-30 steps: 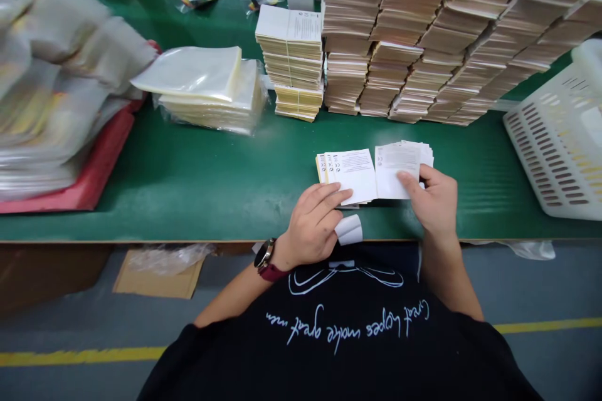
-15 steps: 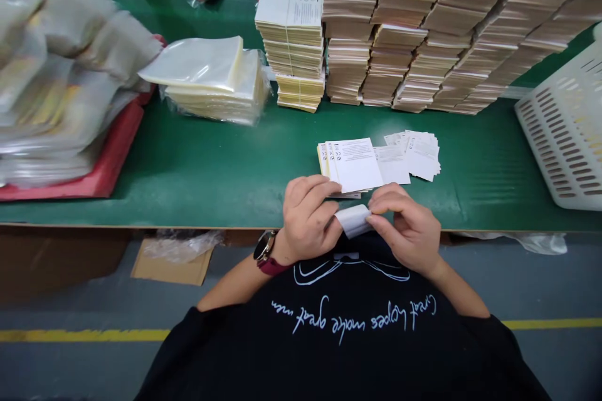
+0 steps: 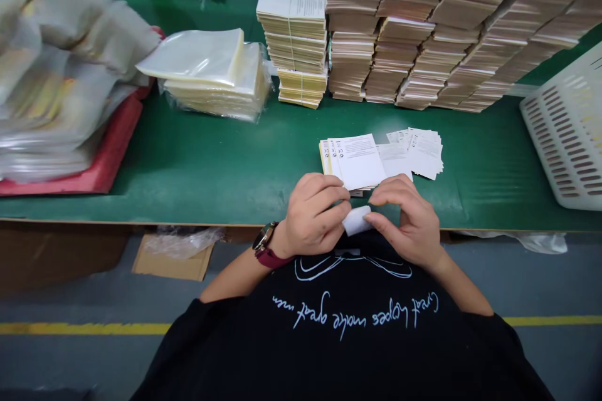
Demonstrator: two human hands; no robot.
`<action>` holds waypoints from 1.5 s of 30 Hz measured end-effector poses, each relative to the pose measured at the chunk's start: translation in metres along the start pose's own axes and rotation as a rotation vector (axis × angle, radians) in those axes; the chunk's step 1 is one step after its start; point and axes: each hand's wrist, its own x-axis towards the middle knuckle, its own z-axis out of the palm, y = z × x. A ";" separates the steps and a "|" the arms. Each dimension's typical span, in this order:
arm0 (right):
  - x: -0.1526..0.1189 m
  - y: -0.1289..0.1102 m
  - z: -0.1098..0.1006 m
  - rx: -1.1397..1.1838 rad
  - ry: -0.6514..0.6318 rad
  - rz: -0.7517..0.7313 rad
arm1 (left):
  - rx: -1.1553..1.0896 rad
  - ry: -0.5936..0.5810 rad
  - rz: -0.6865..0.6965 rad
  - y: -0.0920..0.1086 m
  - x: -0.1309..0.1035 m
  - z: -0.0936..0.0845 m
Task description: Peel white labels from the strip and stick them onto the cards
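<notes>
Head view: a curled white slip [image 3: 356, 220] is located between the two hands, at the front edge of the worktop [image 3: 226, 169] and close before the black shirt [image 3: 348, 341]. Its visible part is pointed from the left hand toward the right, with the right end tipped slightly up; since the left end is covered, its long axis cannot be told for certain. The slip is gripped by the bent fingers of the left hand [image 3: 317, 213], whose index fingertip is placed by the lower edge of a stack of printed cards [image 3: 360, 160]. The thumb and index finger of the right hand [image 3: 409, 219] are parted a little, with the thumb tip apparently touching the slip's right edge. Just beyond the hands, the stack is bordered on its right by a spread of loose white slips [image 3: 426, 153]. Farther back, room is bounded by a wall of stacked cards [image 3: 404, 37] and a banded stack [image 3: 294, 31], and toward the left by plastic bags [image 3: 202, 59]. Green surface is seen between the loose slips and a white basket [image 3: 562, 138], which is set well apart from the right hand.
</notes>
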 end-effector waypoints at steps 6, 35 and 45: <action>0.000 -0.003 -0.007 -0.135 -0.014 -0.056 | -0.001 -0.011 -0.029 0.000 0.002 0.004; 0.058 0.041 0.003 0.063 0.114 0.544 | -0.034 0.098 -0.099 -0.007 -0.012 0.024; 0.053 0.037 0.001 -0.332 0.008 0.560 | 0.106 -0.016 -0.091 -0.004 -0.009 0.026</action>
